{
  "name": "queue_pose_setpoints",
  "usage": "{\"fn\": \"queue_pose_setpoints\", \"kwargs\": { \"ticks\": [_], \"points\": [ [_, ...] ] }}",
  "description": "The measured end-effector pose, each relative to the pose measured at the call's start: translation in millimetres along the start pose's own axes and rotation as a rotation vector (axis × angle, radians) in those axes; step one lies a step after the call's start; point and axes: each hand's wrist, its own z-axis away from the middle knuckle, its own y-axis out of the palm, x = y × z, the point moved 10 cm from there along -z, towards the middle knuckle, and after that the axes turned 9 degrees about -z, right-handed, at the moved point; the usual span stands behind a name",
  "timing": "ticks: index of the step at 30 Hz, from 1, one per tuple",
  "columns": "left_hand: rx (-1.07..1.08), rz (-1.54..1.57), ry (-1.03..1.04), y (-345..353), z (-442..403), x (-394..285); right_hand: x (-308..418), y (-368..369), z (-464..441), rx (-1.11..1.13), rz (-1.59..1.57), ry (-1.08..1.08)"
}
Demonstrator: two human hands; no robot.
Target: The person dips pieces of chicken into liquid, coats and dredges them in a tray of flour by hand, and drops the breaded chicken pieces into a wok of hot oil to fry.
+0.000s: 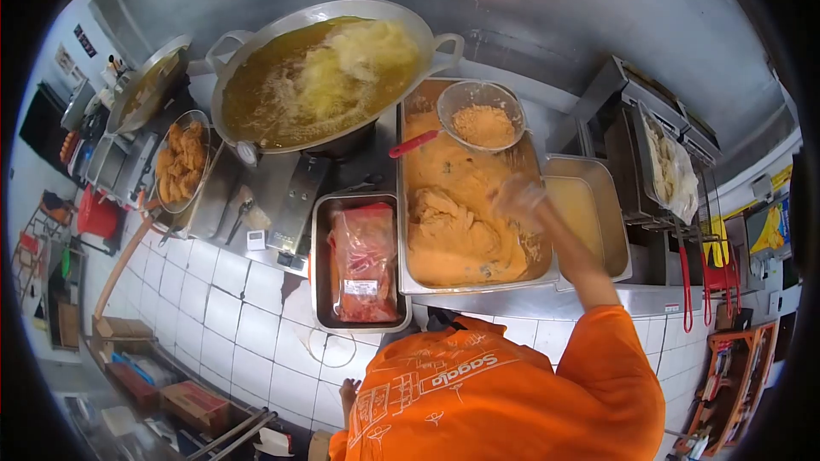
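Observation:
My right hand (pixel 519 198), smeared by motion and seemingly in a clear glove, is over the orange-tan breading flour (pixel 457 235) in a large metal tray (pixel 478 277). Whether its fingers hold anything does not show. At the tray's far end sits a strainer (pixel 483 85) with a red handle, containing crumbly breading. Down beside the orange shirt hangs my left hand (pixel 348 391), small in view, with its fingers loosely apart and nothing visible in them. To the tray's left, a metal pan (pixel 401 324) holds a plastic bag of raw red meat (pixel 363 260).
A large wok (pixel 376 8) of bubbling oil stands behind, with a thermometer at its rim. Fried chicken (pixel 181 162) fills a basket on the left. Right of the tray is a pan of pale liquid (pixel 574 213). Red-handled fryer baskets (pixel 686 286) hang farther right.

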Motion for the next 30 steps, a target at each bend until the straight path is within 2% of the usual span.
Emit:
{"fn": "queue_pose_setpoints", "kwargs": {
  "ticks": [2, 3, 4, 12, 13, 16, 17, 20, 23, 25, 26, 28, 30],
  "points": [
    [0.055, 0.058, 0.073, 4.8, 6.7, -14.1, -35.3, 57.4, -5.9, 0.018, 0.115, -0.007],
    [-0.105, 0.018, -0.083, -5.0, 2.9, -6.1, -49.0, 86.0, -15.4, 0.054, 0.213, -0.056],
    [-0.133, -0.176, -0.216, -27.6, -10.3, 22.8, -57.0, 107.7, -19.2, 0.089, 0.272, -0.100],
    [-0.106, -0.144, -0.253, -16.7, -17.3, 47.5, -87.2, 149.6, 6.4, 0.221, 0.346, -0.188],
    [-0.094, -0.172, -0.272, -13.8, -17.4, 50.5, -90.3, 150.7, 12.7, 0.229, 0.353, -0.193],
    [-0.114, 0.063, -0.061, 4.0, -8.9, 40.2, -96.2, 149.4, 21.3, 0.239, 0.378, -0.189],
    [0.030, 0.048, 0.117, 7.3, -1.2, 35.4, -98.5, 145.0, 21.1, 0.231, 0.394, -0.180],
    [-0.059, 0.106, -0.006, 12.2, 4.1, 38.6, -95.1, 114.1, 7.1, 0.141, 0.431, -0.169],
    [-0.074, 0.100, -0.018, 15.1, 12.4, 37.1, -75.7, 66.9, -11.7, -0.030, 0.394, -0.220],
    [-0.044, 0.073, 0.028, 7.4, 3.0, 49.6, -63.8, 35.2, -16.4, -0.221, 0.185, -0.306],
    [-0.027, 0.062, 0.052, 8.1, 0.6, 51.5, -58.3, 15.5, -8.6, -0.358, -0.046, -0.423],
    [-0.062, 0.071, 0.016, 13.9, 0.0, 48.0, -67.3, 21.5, -28.1, -0.342, -0.009, -0.162],
    [-0.075, 0.039, -0.055, 10.5, -3.3, 58.4, -58.6, 36.5, -49.8, -0.315, 0.190, -0.139]
  ]
}}
